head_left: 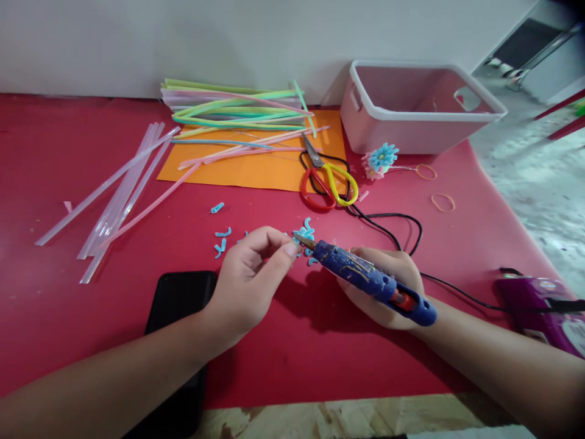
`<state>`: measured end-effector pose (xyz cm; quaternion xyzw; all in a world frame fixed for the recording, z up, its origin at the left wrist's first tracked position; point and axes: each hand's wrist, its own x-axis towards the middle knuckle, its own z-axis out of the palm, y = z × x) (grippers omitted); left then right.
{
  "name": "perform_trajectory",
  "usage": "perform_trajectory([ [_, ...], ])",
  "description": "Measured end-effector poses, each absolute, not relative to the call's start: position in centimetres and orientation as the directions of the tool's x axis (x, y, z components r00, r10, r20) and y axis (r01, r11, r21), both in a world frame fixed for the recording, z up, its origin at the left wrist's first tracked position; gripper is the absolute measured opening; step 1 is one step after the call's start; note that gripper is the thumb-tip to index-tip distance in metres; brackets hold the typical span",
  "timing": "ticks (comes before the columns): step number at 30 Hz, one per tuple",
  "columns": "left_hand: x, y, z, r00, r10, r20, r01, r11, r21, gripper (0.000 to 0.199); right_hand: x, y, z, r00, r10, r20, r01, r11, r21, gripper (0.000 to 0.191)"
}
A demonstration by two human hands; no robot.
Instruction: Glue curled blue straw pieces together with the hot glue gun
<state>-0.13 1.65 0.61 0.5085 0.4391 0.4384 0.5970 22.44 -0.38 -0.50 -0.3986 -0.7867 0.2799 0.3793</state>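
Observation:
My right hand (384, 274) is wrapped round a blue hot glue gun (356, 268), its worn metal nozzle pointing up and left. Close to the nozzle tip, my left hand (256, 274) is closed in a pinch; what sits between its thumb and fingers is hidden. Short light-blue pipe cleaner pieces (307, 227) lie in a small heap just beyond the nozzle. More blue pieces (221, 247) are scattered left of my left hand. A blue bit with a thin stem (217, 208) lies farther back.
Scissors (329, 177) and pipe cleaners (237, 116) rest by orange paper (205, 174). Clear glue sticks (123, 195) lie left, a black phone (183, 299) under my left forearm. At right are a bin (393, 131), a pipe cleaner flower (382, 158), a black cord (388, 215) and a purple box (534, 299).

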Motion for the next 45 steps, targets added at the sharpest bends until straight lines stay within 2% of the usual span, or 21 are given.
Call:
perform_trajectory([
  [14, -0.21, 1.69, 0.42, 0.243, 0.966, -0.085, -0.122, 0.117, 0.986, 0.019, 22.56, -0.35, -0.84, -0.403, 0.840, 0.363, 0.422, 0.523, -0.741, 0.015],
  [25, 0.02, 1.68, 0.62, 0.215, 0.973, -0.090, -0.070, 0.107, 0.992, 0.019, 22.60, -0.49, -0.65, -0.384, 0.835, 0.394, 0.439, 0.540, -0.718, 0.016],
  [31, -0.04, 1.56, 0.93, 0.208, 0.975, -0.081, -0.062, 0.096, 0.993, 0.020, 22.54, -0.41, -0.80, -0.389, 0.841, 0.375, 0.447, 0.528, -0.722, 0.010],
  [45, -0.07, 1.62, 0.76, 0.211, 0.975, -0.072, -0.059, 0.086, 0.995, 0.019, 22.58, -0.30, -0.75, -0.423, 0.824, 0.378, 0.410, 0.546, -0.731, 0.014],
])
